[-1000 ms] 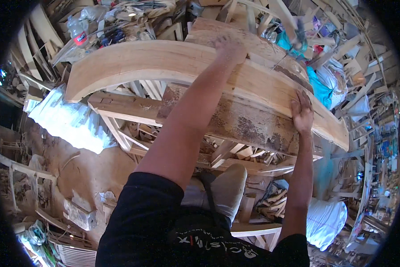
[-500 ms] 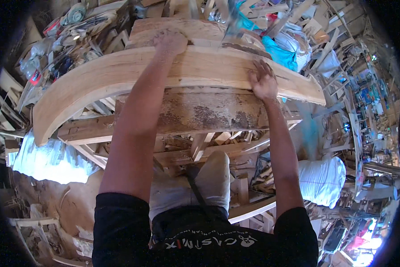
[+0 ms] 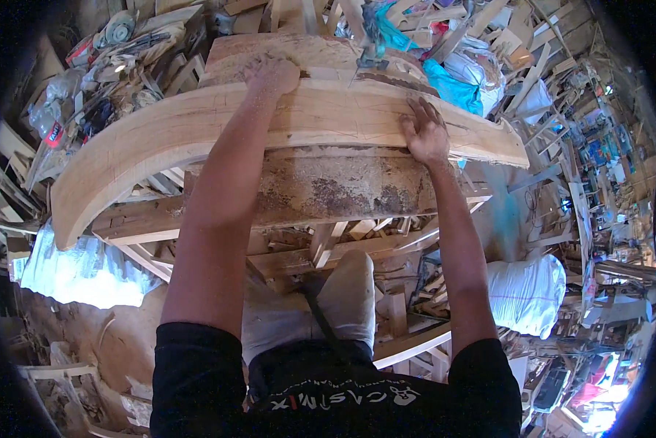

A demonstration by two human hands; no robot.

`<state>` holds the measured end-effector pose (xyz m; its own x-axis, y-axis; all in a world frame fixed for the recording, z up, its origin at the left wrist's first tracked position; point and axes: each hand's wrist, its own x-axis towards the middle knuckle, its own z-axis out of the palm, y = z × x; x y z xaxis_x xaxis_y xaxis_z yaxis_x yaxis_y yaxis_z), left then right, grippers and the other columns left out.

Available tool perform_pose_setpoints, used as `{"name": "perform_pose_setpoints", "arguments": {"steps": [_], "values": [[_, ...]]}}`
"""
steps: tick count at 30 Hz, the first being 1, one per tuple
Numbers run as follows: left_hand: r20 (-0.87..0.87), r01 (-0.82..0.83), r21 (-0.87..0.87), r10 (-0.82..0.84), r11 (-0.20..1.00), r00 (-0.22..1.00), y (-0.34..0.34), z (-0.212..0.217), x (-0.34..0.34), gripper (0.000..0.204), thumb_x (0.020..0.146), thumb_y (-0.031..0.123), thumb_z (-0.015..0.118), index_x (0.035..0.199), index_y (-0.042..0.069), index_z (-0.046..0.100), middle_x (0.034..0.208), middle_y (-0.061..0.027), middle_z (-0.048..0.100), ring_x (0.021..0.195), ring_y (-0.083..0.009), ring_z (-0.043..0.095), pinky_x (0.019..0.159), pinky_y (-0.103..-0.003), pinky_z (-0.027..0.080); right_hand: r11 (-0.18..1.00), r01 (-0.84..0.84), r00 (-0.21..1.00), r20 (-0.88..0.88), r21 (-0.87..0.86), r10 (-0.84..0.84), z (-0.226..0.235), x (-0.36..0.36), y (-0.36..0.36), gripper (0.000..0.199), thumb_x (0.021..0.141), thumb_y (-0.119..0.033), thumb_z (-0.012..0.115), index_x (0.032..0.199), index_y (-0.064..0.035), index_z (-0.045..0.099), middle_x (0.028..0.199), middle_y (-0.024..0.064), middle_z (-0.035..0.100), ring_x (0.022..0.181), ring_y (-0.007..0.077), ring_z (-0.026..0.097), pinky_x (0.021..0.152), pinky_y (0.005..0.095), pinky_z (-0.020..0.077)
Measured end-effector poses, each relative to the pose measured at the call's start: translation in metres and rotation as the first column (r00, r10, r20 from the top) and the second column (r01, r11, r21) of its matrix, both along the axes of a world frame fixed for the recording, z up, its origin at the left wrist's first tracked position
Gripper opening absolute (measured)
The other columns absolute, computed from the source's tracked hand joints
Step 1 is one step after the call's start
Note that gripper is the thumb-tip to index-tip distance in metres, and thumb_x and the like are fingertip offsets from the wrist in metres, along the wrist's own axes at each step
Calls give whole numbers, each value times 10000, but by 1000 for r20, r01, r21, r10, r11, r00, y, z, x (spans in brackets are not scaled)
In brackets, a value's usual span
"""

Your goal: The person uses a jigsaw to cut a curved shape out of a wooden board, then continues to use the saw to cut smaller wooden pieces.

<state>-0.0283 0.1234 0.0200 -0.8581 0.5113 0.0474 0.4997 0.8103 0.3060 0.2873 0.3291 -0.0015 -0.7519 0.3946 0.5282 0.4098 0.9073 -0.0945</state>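
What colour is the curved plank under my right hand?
The curved plank is pale tan, clearest in the head view.

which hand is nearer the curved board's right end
The right hand, lying on the curved board itself; the left hand is farther left, by the board's far edge.

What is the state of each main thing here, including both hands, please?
Left hand: at the plank's far edge, grip unclear.
Right hand: open, resting on the plank.
Plank: curved, lying across the board.
Board: stained, worn.
Sack: bulging.
Bottle: label on, fill unclear.
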Motion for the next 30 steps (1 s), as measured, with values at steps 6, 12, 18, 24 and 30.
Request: {"name": "perform_pose_setpoints", "arguments": {"steps": [6, 12, 18, 24, 30], "values": [[61, 31, -68, -27, 997, 998, 0, 1, -6, 679, 1005, 400, 414, 1625, 123, 416, 1753, -167, 202, 1605, -460, 147, 1248, -696, 96, 1000, 1, 1000, 15, 2, -2, 1, -3, 4, 557, 994, -450, 630, 1475, -171, 599, 1566, 195, 520, 1421, 431, 497, 1190, 517, 406], [66, 24, -42, -21, 999, 998, 2, -2, -8, 676, 1012, 412, 403, 1632, 142, 405, 1746, -211, 181, 1601, -486, 133, 1223, -756, 38, 999, -19, 1000, 12, -30, 20, 5, -2, 2, 575, 987, -478, 643, 1476, -179, 597, 1581, 195, 504, 1436, 430, 482, 1200, 519, 395], [60, -1, -47, 4, 999, 998, 4, -9, -17, 661, 1010, 423, 412, 1629, 192, 407, 1734, -244, 189, 1596, -494, 147, 1199, -790, 52, 999, -34, 999, 13, -35, 35, 8, -6, 3, 570, 988, -469, 652, 1478, -186, 593, 1574, 207, 508, 1439, 434, 478, 1197, 521, 396], [39, -14, 38, 12, 999, 999, 0, -1, -7, 658, 1007, 411, 424, 1617, 166, 404, 1716, -249, 245, 1572, -505, 229, 1218, -759, 100, 999, -39, 999, 6, -24, 40, 6, -6, 7, 564, 994, -470, 639, 1477, -182, 591, 1563, 211, 516, 1423, 440, 494, 1189, 521, 407], [46, -28, 88, 24, 996, 999, -4, 3, -2, 673, 999, 398, 441, 1629, 169, 387, 1715, -232, 266, 1571, -489, 247, 1247, -703, 92, 998, -38, 999, 2, -42, 38, 5, -11, 8, 528, 1006, -409, 619, 1466, -150, 597, 1552, 220, 525, 1415, 447, 498, 1185, 518, 410]]}}
